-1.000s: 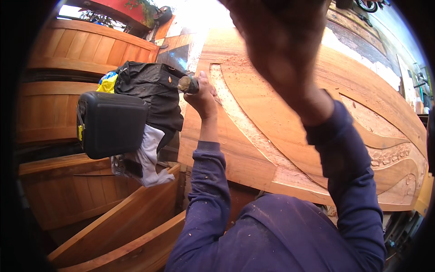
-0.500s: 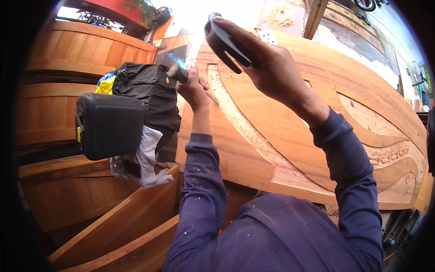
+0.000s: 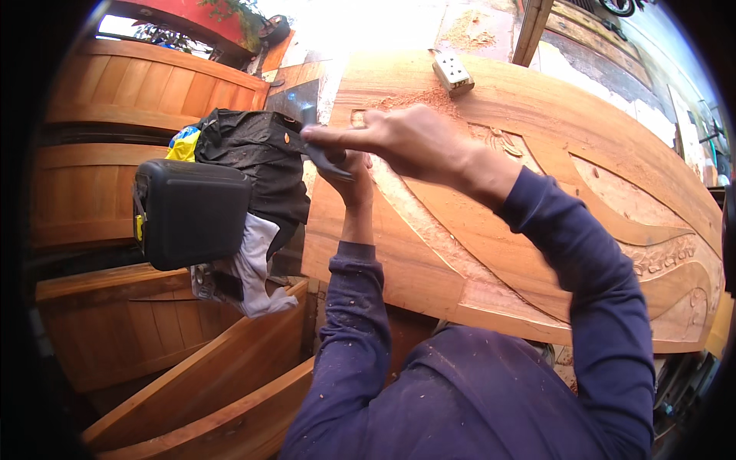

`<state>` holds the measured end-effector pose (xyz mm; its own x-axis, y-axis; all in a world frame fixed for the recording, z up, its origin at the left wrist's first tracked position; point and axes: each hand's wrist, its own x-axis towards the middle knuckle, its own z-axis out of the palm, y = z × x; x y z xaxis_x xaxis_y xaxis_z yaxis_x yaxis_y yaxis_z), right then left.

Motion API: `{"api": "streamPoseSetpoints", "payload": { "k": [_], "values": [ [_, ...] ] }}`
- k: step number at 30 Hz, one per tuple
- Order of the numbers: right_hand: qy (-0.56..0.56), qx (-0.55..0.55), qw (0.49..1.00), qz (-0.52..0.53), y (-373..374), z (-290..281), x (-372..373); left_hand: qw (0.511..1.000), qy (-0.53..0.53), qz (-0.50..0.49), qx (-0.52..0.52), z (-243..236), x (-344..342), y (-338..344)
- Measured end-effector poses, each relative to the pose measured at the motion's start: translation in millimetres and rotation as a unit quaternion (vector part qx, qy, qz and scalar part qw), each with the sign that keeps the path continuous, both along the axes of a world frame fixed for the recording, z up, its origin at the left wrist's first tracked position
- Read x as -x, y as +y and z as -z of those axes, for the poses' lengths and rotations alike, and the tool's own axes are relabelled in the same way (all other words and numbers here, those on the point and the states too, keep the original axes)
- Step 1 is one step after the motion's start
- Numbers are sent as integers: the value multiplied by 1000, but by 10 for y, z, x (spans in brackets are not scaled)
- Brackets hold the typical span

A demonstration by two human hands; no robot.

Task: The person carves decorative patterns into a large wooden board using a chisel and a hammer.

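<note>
where the wood panel [image 3: 491, 236] lies: flat in front, carving partway along, i'd judge.
curved channel [image 3: 441, 238]: already lowered; floor looks rough, so prob. cleanup left.
leafy relief [image 3: 659, 257]: toward panel's rt end, mostly shaped afaict.
rt hand [image 3: 420, 142]: closed on dark hammer [image 3: 330, 162], up over panel.
l hand [image 3: 354, 184]: by panel's l edge, fingers mostly covered; can't tell its grip.
dark hammer: claw curving down, overlapping l hand from here.

Right one of the hands [image 3: 420, 146] blurred, hammer [image 3: 331, 164] partly hidden by it, motorcycle [image 3: 619, 7] cut off above
</note>
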<state>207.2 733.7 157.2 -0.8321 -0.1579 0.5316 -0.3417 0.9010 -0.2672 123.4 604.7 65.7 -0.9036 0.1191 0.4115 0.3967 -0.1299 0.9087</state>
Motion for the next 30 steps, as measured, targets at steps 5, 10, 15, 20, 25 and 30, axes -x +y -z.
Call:
{"api": "streamPoseSetpoints", "payload": {
  "k": [5, 10, 15, 20, 25, 30],
  "values": [
    [41, 129, 990, 44, 154, 40, -38, 997, -50, 58, -16, 68, 46, 9],
    [93, 342, 934, 32, 139, 17, -253, 979, -169, 30, -108, 19, 490, -98],
    [166, 290, 939, 85, 218, -179, -348, 990, -117, -8, -80, 67, 89, -109],
    [346, 394, 843, -116, 310, -623, -26, 992, -108, -2, -58, 29, -25, -119],
    [317, 153, 932, 85, -13, -245, 34, 999, -43, -19, 9, 48, -100, -101],
    [32, 80, 996, 36, 95, 74, -68, 996, -79, 32, -40, 164, -59, -100]
  ]
}}
